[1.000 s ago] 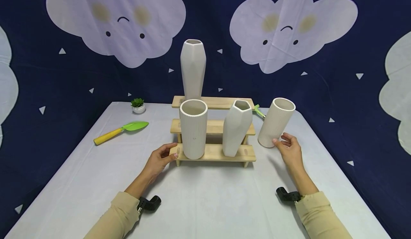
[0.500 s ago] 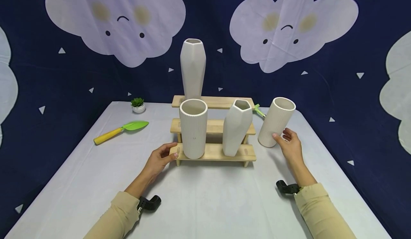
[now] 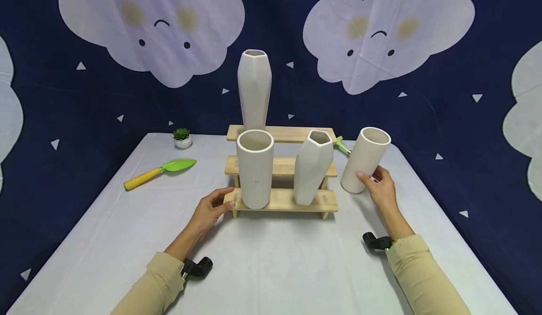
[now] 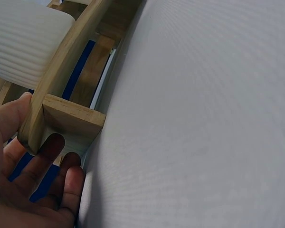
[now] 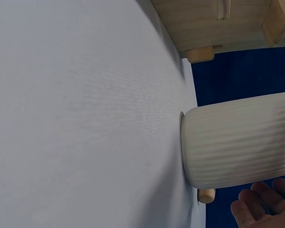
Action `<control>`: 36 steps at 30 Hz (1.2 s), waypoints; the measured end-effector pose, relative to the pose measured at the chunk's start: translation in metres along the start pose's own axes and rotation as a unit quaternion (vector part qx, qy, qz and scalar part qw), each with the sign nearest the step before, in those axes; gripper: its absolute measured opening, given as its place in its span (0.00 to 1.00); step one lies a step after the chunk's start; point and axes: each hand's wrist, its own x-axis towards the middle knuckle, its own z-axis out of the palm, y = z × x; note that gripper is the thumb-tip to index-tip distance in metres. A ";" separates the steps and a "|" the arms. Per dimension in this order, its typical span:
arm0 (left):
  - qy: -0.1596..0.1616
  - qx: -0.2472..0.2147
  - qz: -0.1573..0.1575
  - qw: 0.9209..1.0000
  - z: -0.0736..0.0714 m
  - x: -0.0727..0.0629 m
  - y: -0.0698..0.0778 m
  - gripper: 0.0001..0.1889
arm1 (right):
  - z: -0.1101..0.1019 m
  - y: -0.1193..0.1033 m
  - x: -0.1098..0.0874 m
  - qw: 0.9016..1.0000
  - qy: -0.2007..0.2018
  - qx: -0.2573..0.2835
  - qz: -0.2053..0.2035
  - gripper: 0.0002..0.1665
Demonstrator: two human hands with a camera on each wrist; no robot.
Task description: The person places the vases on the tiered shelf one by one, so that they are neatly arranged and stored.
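My left hand [image 3: 212,208] grips the left end of the lowest plank of a wooden tiered shelf [image 3: 281,200], thumb above and fingers beneath, as the left wrist view shows. On that plank stand a ribbed white vase [image 3: 256,178] and a faceted white vase [image 3: 311,171]. A taller faceted vase [image 3: 255,87] is at the top tier. Right of the shelf, a cylindrical ribbed vase [image 3: 364,162] stands on the table. Beside it is my right hand [image 3: 382,190], its thumb at the vase's front and loosely bent fingers [image 5: 261,202] along its side; firm contact is unclear.
A trowel [image 3: 163,174] with a yellow handle and green blade lies left on the white-covered table [image 3: 279,263]. Behind it is a small potted succulent [image 3: 182,138]. A green-headed tool [image 3: 342,146] lies partly hidden between shelf and right vase. A dark cloud-patterned cloth hangs behind.
My right hand has moved slightly up and forward along the cylindrical vase, its fingers now passing farther behind the side. The left hand, shelf and vases have stayed in place.
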 end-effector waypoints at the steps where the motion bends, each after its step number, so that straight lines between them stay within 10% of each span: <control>1: 0.000 0.000 0.000 1.000 0.000 0.000 0.000 0.26 | 0.000 0.000 0.001 1.000 0.000 0.000 0.000 0.46; 36: 0.008 0.012 -0.002 1.000 0.000 0.001 0.000 0.25 | 0.008 0.006 0.016 1.000 -0.027 -0.008 -0.009 0.47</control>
